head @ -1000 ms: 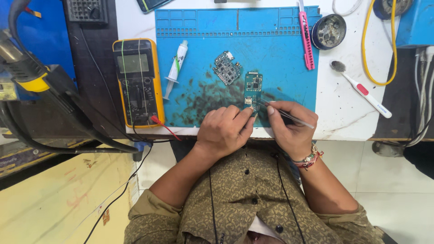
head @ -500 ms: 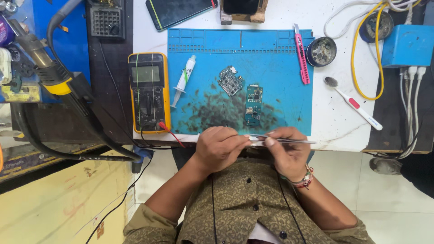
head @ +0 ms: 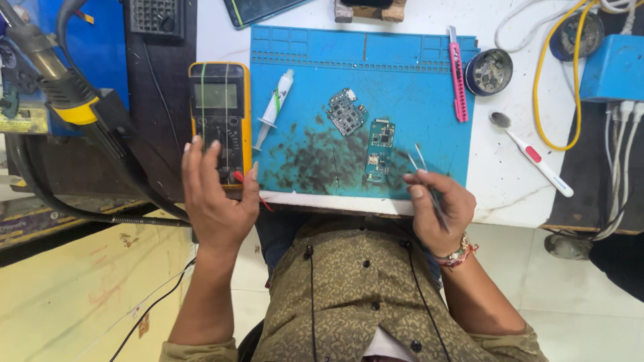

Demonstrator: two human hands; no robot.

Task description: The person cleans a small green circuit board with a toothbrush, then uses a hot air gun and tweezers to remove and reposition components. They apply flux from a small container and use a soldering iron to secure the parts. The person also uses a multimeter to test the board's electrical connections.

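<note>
A yellow-cased multimeter [head: 219,117] left of the blue mat [head: 402,67] shows 1 rectangular grey-green screen [head: 215,96].

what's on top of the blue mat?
On the blue mat: two circuit boards, a syringe, dark smudges. The right hand with tweezers covers its near edge.

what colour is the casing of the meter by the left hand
Yellow-orange casing around a dark face on the meter, seen in the head view.

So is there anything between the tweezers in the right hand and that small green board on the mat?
Nothing visible. The tweezers in the right hand point at the green circuit board, with only bare, stained blue mat between them.
</note>
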